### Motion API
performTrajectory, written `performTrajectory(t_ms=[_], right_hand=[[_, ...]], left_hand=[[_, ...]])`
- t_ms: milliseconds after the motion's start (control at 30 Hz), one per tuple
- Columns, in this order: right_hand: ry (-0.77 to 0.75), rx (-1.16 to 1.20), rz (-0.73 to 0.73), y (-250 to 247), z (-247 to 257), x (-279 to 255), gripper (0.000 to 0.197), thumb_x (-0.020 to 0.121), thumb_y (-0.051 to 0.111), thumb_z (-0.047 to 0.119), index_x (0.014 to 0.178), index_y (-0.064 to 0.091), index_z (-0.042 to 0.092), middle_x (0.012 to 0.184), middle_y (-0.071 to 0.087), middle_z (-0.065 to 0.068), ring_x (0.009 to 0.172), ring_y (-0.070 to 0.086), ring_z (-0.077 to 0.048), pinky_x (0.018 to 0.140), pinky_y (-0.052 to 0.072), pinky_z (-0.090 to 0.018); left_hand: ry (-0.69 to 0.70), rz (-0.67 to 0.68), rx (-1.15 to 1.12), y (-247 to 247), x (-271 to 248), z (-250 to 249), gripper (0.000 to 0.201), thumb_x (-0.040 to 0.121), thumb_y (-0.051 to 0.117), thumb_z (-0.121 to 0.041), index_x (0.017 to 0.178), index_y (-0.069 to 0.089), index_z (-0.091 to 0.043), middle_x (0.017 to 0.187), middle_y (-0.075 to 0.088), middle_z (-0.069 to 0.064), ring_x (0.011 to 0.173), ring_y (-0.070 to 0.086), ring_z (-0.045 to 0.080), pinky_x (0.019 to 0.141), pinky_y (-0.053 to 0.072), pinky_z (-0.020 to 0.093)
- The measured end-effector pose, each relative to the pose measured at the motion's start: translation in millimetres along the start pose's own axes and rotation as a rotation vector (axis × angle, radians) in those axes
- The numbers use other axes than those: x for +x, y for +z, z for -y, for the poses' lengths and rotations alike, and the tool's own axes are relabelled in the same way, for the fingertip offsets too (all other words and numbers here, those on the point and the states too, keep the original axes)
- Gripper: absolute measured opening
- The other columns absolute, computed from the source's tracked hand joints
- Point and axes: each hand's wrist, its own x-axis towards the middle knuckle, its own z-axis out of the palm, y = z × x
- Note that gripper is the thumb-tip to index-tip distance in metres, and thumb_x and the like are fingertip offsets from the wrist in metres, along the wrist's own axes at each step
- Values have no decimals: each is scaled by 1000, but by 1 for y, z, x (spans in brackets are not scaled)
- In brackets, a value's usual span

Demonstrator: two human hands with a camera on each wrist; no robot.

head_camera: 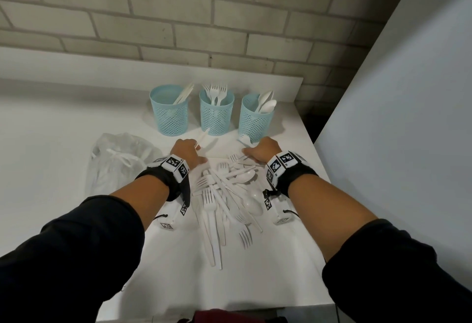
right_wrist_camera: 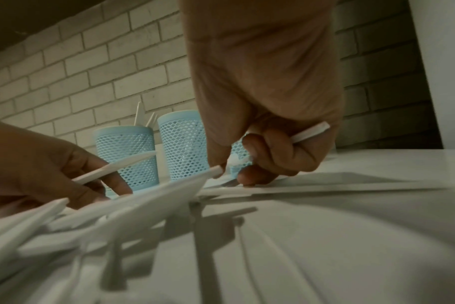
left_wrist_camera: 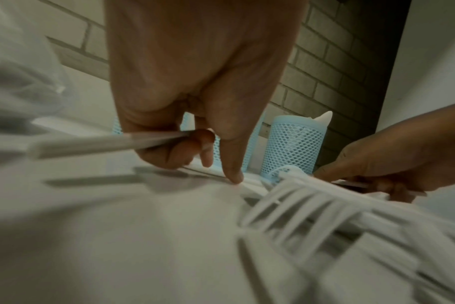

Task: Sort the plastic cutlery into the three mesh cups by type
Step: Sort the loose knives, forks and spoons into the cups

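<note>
- No brand or readable writing shows; the only markings are black-and-white square code tags on the wrist bands (head_camera: pixel 175 167)
- Three pale blue mesh cups stand in a row at the back of the white table (head_camera: pixel 63 159), before a brick wall: left cup (head_camera: pixel 170 115) holds knives, middle cup (head_camera: pixel 216 113) forks, right cup (head_camera: pixel 255 121) spoons
- A loose pile of white plastic cutlery (head_camera: pixel 224 195) lies on the table between the two wrists, in front of the cups
- Left hand (head_camera: pixel 187 152): curled fingers (left_wrist_camera: pixel 174 152) grip a white knife (head_camera: pixel 203 138), while the index finger points down and touches the table
- Right hand (head_camera: pixel 263 152): curled fingers (right_wrist_camera: pixel 273 156) pinch a white fork (head_camera: pixel 245 140) just in front of the right cup, its handle sticking out past the knuckles
- A crumpled clear plastic bag (head_camera: pixel 120 164) lies on the table left of the left hand
</note>
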Motion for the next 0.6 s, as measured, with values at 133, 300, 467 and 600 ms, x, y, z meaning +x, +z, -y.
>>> performTrajectory(t_ms=[133, 300, 467, 600], right_hand=[[84, 45, 34, 5, 8, 5, 25, 78, 71, 26, 86, 63, 4, 71, 61, -6, 64, 55, -21, 64, 47, -28], [226, 296, 92, 6, 16, 6, 17, 76, 60, 9, 62, 51, 9, 37, 50, 2, 34, 41, -8, 43, 36, -19], [307, 527, 221, 1, 25, 1, 19, 82, 51, 8, 63, 48, 8, 55, 45, -4, 29, 32, -7, 30, 23, -11], [330, 719, 346, -7, 26, 3, 13, 88, 49, 9, 76, 50, 3, 63, 58, -10, 28, 36, -3, 28, 26, -10]], left_hand=[[-29, -5, 22, -3, 5, 6, 45, 86, 64, -37, 122, 56, -10, 129, 52, 12, 121, 46, 26, 102, 36, 33], [4, 4, 37, -11, 7, 9, 36, 90, 60, -31, 117, 60, -8, 124, 52, 10, 113, 44, 23, 100, 34, 29], [48, 44, 19, -17, 13, 19, 17, 82, 69, -24, 87, 57, -13, 109, 63, 13, 104, 56, 27, 81, 38, 28], [41, -12, -41, -26, 15, 25, 18, 79, 72, -24, 88, 62, -13, 98, 62, 8, 94, 56, 23, 80, 39, 28]])
